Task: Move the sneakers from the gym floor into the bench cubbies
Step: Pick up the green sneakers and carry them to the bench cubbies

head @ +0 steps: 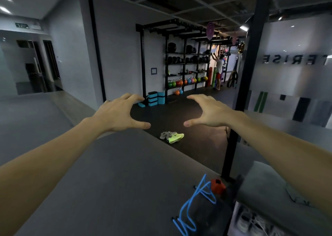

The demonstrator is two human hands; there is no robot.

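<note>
1. Our left hand (115, 112) hangs in the air with fingers spread and thumb out, holding nothing — well short of the shoes.
2. The sneakers (172, 136), a grey pair and a neon-yellow one, lie bunched on the dark gym floor (197, 142); grabbing blindly we could lift mismatched shoes or drop one.
3. Our right hand (210, 112) mirrors it, spread and empty.
4. A blue jump rope (194, 216) sprawls near the bench cubbies (251, 221) — we judge it a trip risk on the carry back.

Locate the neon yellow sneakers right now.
Head view: the neon yellow sneakers lie on the dark gym floor, centre frame, touching the grey sneakers on their left, below both outstretched hands.
</note>
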